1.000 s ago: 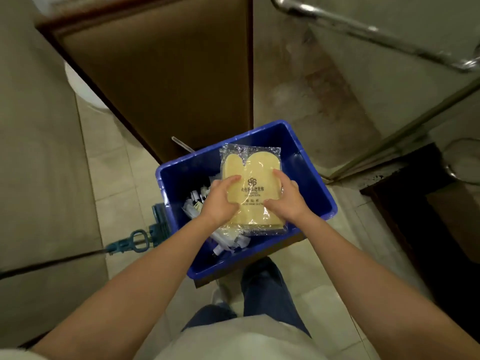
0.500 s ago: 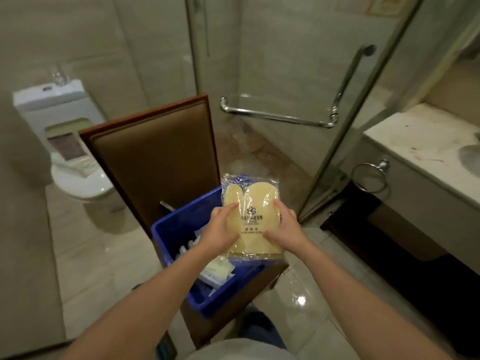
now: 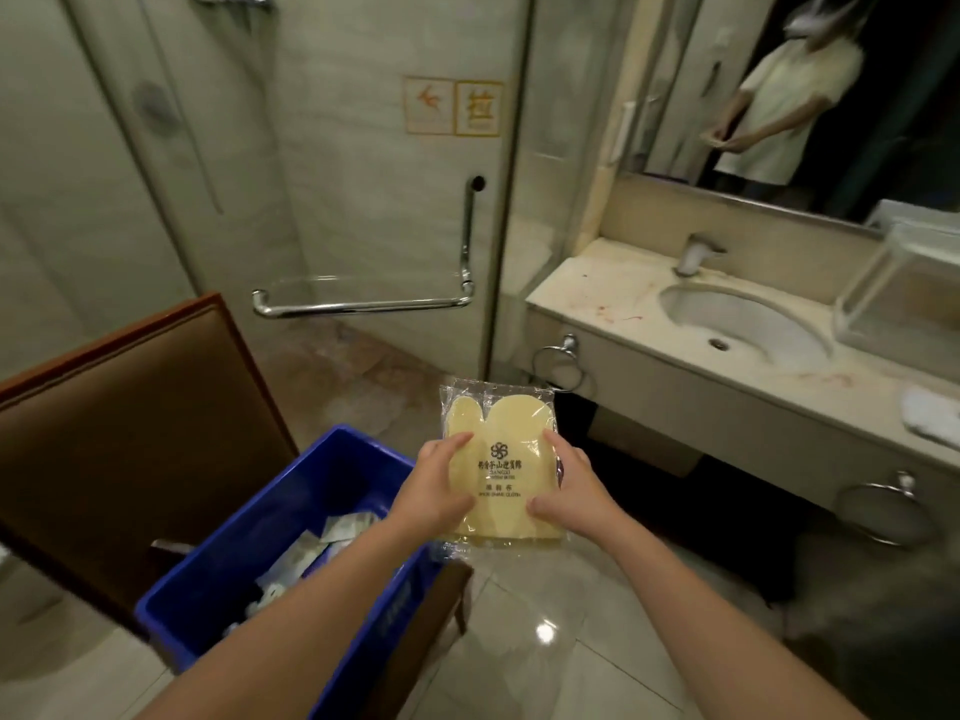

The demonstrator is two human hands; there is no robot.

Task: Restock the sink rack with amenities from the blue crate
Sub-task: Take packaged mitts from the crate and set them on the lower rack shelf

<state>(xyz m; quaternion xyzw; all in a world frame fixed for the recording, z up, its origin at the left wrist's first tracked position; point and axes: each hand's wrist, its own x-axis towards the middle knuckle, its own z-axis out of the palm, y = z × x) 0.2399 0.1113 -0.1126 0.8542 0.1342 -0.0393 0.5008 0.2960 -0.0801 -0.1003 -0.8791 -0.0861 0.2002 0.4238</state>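
Both hands raised in front, one item between them. Left hand (image 3: 434,491) pinches the left edge of the wrapped yellow cloth (image 3: 501,470); right hand (image 3: 569,498) pinches the right edge. The cloth is held upright with its print facing the camera, above floor tile. Blue crate (image 3: 291,491) lies at 7 o'clock from it, with small sachets (image 3: 343,527) inside, on a brown chair (image 3: 130,407). Bench (image 3: 597,288) with sink (image 3: 748,324) is at 2 o'clock. Clear rack (image 3: 904,298) is at 3 o'clock of the sink, on the bench.

Glossy clear plastic wrapper (image 3: 497,407) over matt yellow cloth (image 3: 501,480); smooth blue plastic crate (image 3: 291,506); shiny metal rail (image 3: 363,305); glossy floor tiles (image 3: 545,631)
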